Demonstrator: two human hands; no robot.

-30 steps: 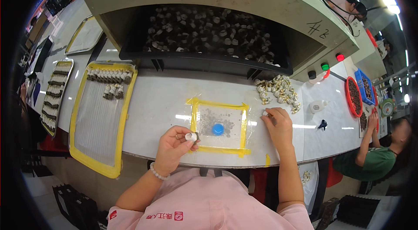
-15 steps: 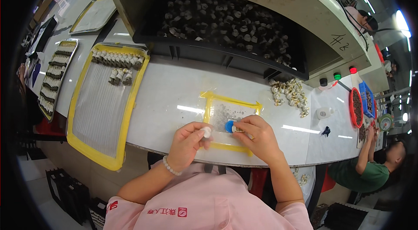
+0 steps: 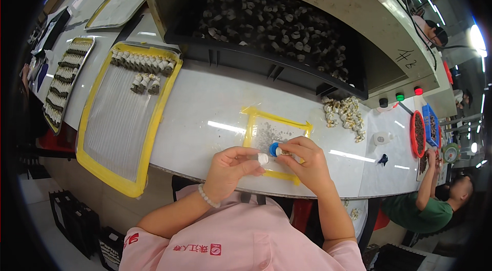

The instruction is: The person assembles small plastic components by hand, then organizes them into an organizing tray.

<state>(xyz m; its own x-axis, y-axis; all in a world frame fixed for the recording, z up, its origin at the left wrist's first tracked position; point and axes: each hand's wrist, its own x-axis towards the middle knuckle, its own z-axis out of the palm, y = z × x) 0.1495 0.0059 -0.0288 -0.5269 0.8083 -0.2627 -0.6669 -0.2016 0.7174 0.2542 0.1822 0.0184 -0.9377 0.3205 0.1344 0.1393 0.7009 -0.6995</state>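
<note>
My left hand (image 3: 230, 167) pinches a small white cylindrical part (image 3: 263, 158) between thumb and fingertips. To its right, my right hand (image 3: 308, 162) is closed on a small white part with a brass-coloured end (image 3: 281, 152), partly covered by the fingers. The two parts are a short gap apart. Just behind the right fingertips is a round blue cap or dish (image 3: 273, 148); whether it is touched or lies on the table cannot be made out. Both hands are over a yellow-taped rectangle (image 3: 279, 117) with grey smudges on the white table.
A black bin (image 3: 256, 64) full of white-and-dark parts sits under a metal housing (image 3: 376, 58). Loose white-and-brass parts (image 3: 344, 117) lie right, near a white bottle (image 3: 382, 138). At left, a yellow-edged tray (image 3: 115, 132) carries rows of parts. A co-worker in green (image 3: 420, 212) sits far right.
The white part in my left hand has come closer to the part in my right hand and shows more of its side. The whole view has shifted slightly.
</note>
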